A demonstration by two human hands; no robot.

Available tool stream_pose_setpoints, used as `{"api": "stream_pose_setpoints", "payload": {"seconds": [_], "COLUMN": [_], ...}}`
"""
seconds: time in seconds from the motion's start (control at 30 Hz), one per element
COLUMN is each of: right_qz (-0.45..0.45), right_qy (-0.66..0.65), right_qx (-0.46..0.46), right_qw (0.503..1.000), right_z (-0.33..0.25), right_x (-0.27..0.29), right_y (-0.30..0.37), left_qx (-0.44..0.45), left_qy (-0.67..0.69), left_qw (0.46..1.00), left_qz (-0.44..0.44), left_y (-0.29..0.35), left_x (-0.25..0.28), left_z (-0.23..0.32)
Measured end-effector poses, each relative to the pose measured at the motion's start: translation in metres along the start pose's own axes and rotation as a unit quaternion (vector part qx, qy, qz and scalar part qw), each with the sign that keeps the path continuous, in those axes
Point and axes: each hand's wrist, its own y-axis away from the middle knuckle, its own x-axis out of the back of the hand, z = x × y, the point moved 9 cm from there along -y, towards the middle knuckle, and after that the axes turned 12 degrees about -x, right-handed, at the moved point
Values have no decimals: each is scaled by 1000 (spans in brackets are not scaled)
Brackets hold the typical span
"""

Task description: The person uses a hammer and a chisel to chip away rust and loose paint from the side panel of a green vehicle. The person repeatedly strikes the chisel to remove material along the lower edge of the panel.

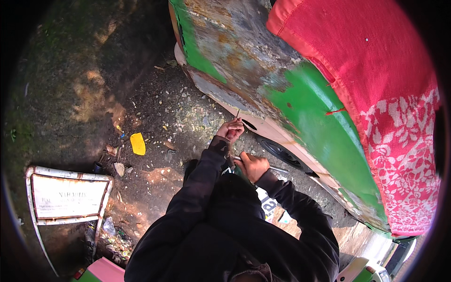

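The tip of a thin dark-shafted tool (237,113) meets the lower edge of a car body (324,115). My left hand (229,129) is wrapped round this tool's reddish handle; whether it is a screwdriver or a chisel I cannot tell. Closer to my body, my right hand (254,167) grips a hammer (280,169). Its metal shaft sticks out to the right of my fist, and its head lies left of the fist, just below my left wrist. The car side is green, with worn, rusty and grey patches where the paint is gone.
A red cloth with white leaf patterns (404,155) drapes over the car. Below the panel shows a dark wheel (283,152). Paint flakes and debris (188,115) litter the ground, near a yellow scrap (137,144). A rusty-framed white sign (68,196) stands at left.
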Motion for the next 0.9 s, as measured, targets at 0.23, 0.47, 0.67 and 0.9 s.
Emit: {"api": "stream_pose_setpoints", "payload": {"seconds": [0.23,0.47,0.67,0.9], "right_qz": [-43,60,28,21], "right_qy": [23,-56,12,33], "right_qx": [-69,65,-14,-41], "right_qw": [996,994,999,998], "right_z": [23,-14,-5,15], "right_x": [-11,28,23,14], "right_y": [-10,-5,-13,-34], "left_qx": [-11,-24,-84,-66], "left_qy": [-9,0,-72,-43], "left_qw": [999,999,990,994], "left_qz": [47,36,86,78], "left_y": [-3,-1,-5,-12], "left_x": [2,-4,4,0], "left_z": [-5,-4,7,7]}}
